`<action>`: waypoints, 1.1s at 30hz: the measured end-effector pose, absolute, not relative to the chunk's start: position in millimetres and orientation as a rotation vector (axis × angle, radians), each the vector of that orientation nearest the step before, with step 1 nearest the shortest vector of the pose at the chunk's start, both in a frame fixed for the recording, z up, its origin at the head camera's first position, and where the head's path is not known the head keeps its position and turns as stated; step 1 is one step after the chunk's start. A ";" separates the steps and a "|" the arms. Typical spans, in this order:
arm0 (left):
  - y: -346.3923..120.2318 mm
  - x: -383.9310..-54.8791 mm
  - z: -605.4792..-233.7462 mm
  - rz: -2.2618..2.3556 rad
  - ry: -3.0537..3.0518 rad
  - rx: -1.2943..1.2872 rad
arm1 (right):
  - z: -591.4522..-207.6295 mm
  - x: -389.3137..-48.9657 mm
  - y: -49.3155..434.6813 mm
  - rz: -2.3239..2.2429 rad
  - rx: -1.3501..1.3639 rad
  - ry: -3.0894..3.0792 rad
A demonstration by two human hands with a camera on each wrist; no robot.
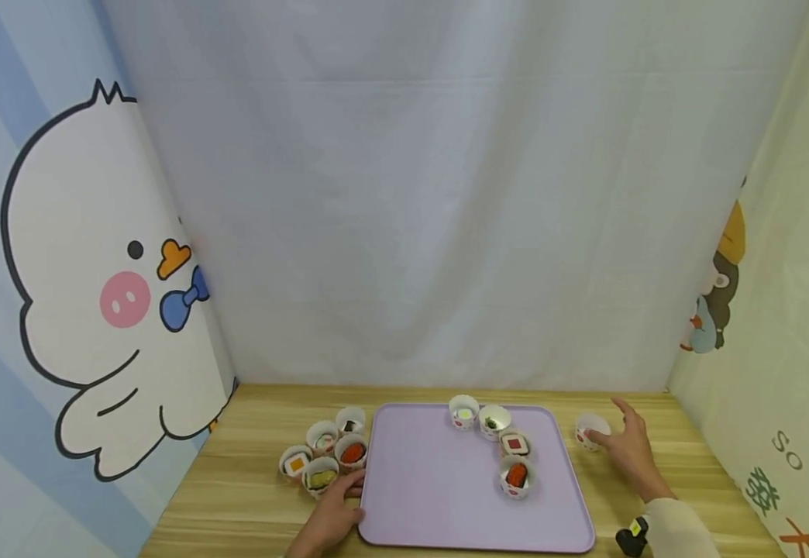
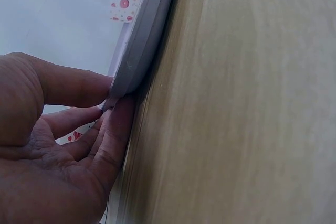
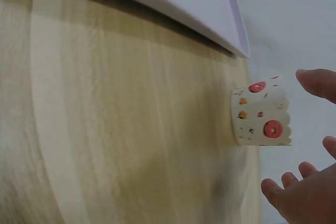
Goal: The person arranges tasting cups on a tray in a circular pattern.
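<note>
A lavender tray [image 1: 432, 480] lies on the wooden table, with several paper cups holding small sushi pieces along its right side. My left hand [image 1: 333, 515] grips the tray's left edge; in the left wrist view its thumb and fingertips meet at the rim. Beyond the tray's right edge stands another white paper cup [image 1: 591, 431] with a red-ring print. My right hand [image 1: 629, 449] is beside this cup, thumb and fingers spread. The right wrist view shows the cup [image 3: 261, 113] between spread thumb and fingers, with a gap visible around it; its contents are hidden there.
Several cups with sushi, including one with orange-red topping [image 1: 352, 452], cluster left of the tray near my left hand. A white curtain [image 1: 404, 232] hangs behind the table [image 1: 251, 480]. A small black device [image 1: 631, 536] sits at my right wrist.
</note>
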State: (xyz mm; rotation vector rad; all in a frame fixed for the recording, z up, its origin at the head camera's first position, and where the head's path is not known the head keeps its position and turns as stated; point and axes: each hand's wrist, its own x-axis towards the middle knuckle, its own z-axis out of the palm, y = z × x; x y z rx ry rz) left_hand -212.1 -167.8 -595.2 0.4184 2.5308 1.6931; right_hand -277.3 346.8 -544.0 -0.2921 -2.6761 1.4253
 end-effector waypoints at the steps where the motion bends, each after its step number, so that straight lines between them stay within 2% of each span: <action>1: -167.9 -212.0 -595.5 1.693 2.530 0.418 | -546.2 -277.9 346.7 1.425 -0.297 -2.673; 11: -167.2 -211.6 -594.5 1.682 2.517 0.421 | -567.3 -282.8 346.6 1.596 -0.270 -2.635; 33: -168.5 -211.6 -590.6 1.655 2.508 0.415 | -576.8 -284.3 347.9 1.397 -0.292 -2.670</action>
